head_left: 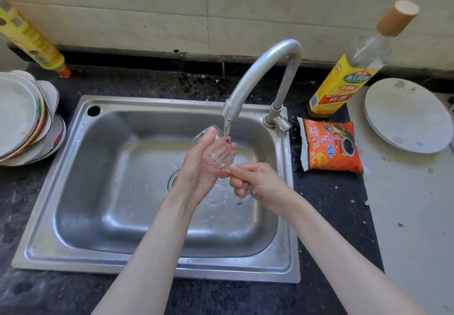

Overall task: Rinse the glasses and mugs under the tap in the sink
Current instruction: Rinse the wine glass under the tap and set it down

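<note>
A clear stemmed glass (219, 153) is held tilted over the steel sink (103, 191), its rim up under the tap (260, 69). Water runs from the spout onto the glass bowl. My left hand (199, 164) wraps around the bowl of the glass from the left. My right hand (258, 182) grips the stem, and the foot of the glass sticks out below its fingers.
A stack of plates (22, 118) sits on the dark counter to the left, with a yellow bottle (32, 37) behind it. To the right stand a tall bottle with a yellow label (344, 81), an orange sauce packet (331, 145) and a white plate (407, 115).
</note>
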Demonstrator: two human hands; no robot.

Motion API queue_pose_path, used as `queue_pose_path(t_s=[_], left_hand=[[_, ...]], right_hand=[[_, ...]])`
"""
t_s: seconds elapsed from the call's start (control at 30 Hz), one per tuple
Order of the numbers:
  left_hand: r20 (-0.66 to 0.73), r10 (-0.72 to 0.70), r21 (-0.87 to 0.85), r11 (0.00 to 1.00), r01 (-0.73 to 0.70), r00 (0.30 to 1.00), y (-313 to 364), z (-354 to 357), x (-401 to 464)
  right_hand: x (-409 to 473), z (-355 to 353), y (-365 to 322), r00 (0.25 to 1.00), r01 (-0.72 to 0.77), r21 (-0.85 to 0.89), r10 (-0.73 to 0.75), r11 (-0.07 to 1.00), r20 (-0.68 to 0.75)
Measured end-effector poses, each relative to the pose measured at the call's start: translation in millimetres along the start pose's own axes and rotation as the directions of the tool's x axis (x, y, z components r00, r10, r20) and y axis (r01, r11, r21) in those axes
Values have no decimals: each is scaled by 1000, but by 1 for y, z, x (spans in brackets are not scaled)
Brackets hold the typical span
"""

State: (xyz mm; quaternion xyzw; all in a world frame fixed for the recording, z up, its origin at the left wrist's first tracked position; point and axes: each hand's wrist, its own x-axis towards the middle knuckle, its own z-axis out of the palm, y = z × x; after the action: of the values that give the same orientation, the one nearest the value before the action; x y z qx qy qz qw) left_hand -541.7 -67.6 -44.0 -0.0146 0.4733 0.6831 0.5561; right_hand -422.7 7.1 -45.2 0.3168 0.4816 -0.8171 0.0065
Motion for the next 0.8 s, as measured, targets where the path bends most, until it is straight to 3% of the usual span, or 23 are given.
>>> queue_pose_path(t_s=[0.07,0.13,0.17,0.2,0.23,0.27,0.3,0.33,0.37,0.4,0.43,0.47,0.5,0.53,0.57,0.63,0.7,0.8], left_hand=[[83,-3,-68,998,8,997,2,-1,-2],[112,14,-129,992,1,994,1,-4,0],[101,27,-131,991,-14,995,0,-5,2],[69,37,-112,993,-30,997,0,-5,4],[29,40,-89,995,-37,999,-1,-4,6],[-18,36,-64,997,-37,999,-3,-2,7],[-74,29,-48,998,-32,997,-5,-1,8],[-123,30,-39,999,-35,992,-7,1,8],[-150,45,-31,998,-50,988,-8,1,8],[-149,71,-12,997,-73,986,-8,2,7],[-136,95,20,995,-93,986,-9,2,6],[-117,109,58,993,-103,987,-9,0,5],[-90,108,98,990,-100,990,-10,-1,3],[-52,92,130,988,-85,994,-10,-1,0],[-13,76,160,984,-73,997,-11,-3,-2],[33,85,211,973,-90,996,-12,-7,-4],[27,135,305,942,-137,991,-9,-12,-4],[63,245,554,797,-238,967,-1,-20,-7]], right_hand=[[-1,-4,-3,994,-80,140,69,987,82],[-3,-4,-7,991,-104,150,90,983,97],[-3,-4,-8,997,-59,47,57,997,44],[-2,-2,-6,999,13,-168,-22,986,-47],[1,-2,-1,978,77,-473,-159,878,-135],[4,-3,7,926,98,-768,-341,633,-163],[6,-3,16,864,71,-924,-486,375,-131],[7,-3,22,815,51,-974,-573,219,-86],[8,-2,27,776,53,-985,-628,161,-61],[9,-2,30,762,62,-983,-645,175,-67],[9,1,29,764,86,-953,-633,289,-123],[11,2,25,802,104,-854,-550,511,-232],[12,4,18,870,119,-626,-385,771,-309],[12,3,12,934,93,-303,-188,948,-303],[11,2,6,976,35,-3,-35,999,-216],[8,-4,1,996,-79,286,90,955,-23],[3,-10,-2,992,-121,252,106,960,71],[-4,-20,-11,990,-103,84,94,991,106]])
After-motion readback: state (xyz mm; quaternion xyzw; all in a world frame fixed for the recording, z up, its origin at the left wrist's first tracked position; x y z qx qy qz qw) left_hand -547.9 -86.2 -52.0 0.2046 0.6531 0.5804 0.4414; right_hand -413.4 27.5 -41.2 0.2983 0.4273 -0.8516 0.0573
